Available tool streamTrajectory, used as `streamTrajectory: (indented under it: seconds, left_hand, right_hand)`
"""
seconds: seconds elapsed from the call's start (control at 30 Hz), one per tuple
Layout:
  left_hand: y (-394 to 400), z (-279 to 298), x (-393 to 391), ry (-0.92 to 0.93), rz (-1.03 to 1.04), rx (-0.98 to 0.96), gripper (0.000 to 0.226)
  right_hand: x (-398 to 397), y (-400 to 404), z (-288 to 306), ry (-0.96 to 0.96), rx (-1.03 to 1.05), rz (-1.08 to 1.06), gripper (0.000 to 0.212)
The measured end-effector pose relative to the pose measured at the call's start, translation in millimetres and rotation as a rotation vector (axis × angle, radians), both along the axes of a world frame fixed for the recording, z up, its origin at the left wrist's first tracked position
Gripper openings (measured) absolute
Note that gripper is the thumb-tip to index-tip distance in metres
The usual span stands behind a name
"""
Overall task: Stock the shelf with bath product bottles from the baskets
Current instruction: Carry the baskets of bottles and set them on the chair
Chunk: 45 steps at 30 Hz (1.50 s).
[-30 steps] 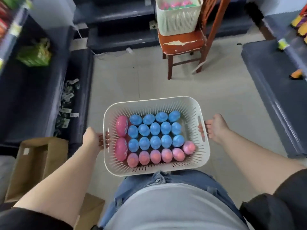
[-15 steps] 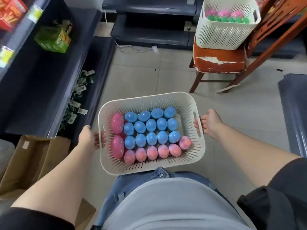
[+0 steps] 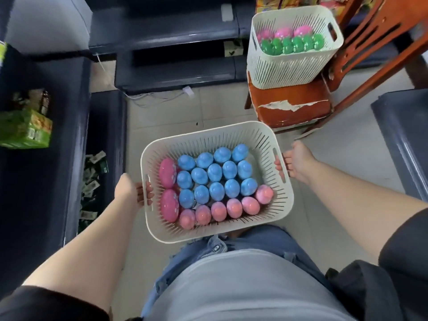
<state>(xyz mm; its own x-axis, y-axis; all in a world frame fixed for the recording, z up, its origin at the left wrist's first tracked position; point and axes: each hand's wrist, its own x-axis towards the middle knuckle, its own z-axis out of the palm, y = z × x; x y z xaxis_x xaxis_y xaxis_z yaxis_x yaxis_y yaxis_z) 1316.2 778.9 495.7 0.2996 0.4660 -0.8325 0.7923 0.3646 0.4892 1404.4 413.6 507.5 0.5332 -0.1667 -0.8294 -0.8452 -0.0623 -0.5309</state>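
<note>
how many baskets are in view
2. One white basket full of blue and pink bottles is held by both hands; the other basket sits on the wooden chair.

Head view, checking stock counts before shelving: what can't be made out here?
- Far white slatted plastic basket on the orange wooden chair: its wall hides most of the green bottles and pink ones, so no count.
- Carried white slatted basket: bottles show tops only; labels unreadable.
- Left hand and right hand: fingers partly hidden in the handle slots.
- Green box: print blurred.
</note>
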Motion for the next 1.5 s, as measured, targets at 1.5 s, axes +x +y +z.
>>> streamTrajectory:
  seconds: [1.5]
  left_hand:
    - [-306,-33,546,-0.073,-1.519,0.080,0.060]
  right_hand:
    - [101,-39,-31,0.107,0.027,-1.571,0.046]
